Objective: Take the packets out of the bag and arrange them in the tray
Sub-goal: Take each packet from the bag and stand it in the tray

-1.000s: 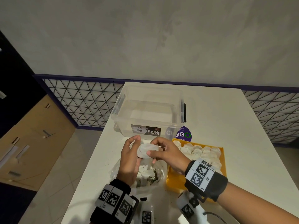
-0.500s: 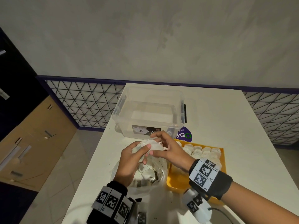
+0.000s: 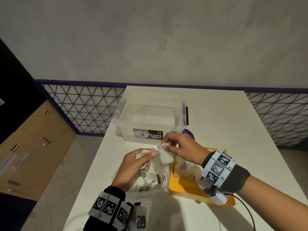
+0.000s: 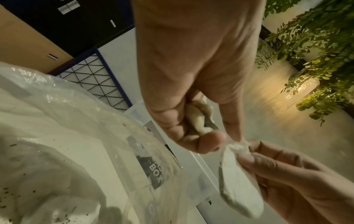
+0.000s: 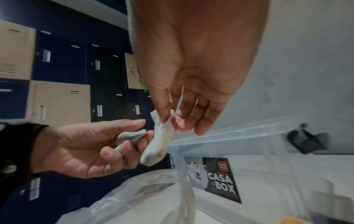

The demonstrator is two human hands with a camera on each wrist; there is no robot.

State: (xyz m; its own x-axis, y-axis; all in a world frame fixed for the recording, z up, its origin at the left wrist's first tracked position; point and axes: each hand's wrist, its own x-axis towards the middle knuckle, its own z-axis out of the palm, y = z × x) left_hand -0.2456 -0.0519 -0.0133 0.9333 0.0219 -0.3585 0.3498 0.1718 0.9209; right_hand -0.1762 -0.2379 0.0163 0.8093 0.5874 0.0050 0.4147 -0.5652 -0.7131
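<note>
**Packet drawn clear of the bag, tray placement pending**

Nearest the wearer, the clear plastic bag (image 3: 146,182) is seen lying open on the white desk (image 3: 225,124), with several pale packets left inside among dark specks. Just above its mouth, a crumpled packet (image 3: 141,155) is gripped in the curled fingers of the left hand (image 3: 133,169). Beside it, a second white packet (image 3: 165,155) is pinched at its twisted top between thumb and forefinger of the right hand (image 3: 181,147) and hangs free below the fingers (image 5: 164,112).

The step in hand is judged to be the lifting-out and separating of two packets. The next move seems to call for the hanging packet to be carried right and set down in the yellow tray (image 3: 186,185), which lies just right of the bag; a row of packets is already held at its far end, partly hidden by the right wrist, while the near part is bare.

Farther off, a clear lidded storage box (image 3: 150,114) is seen, with a dark label (image 3: 148,134) on which "CASA BOX" can be read. A purple sticker (image 3: 189,133) behind the right hand is too covered to be read.
</note>
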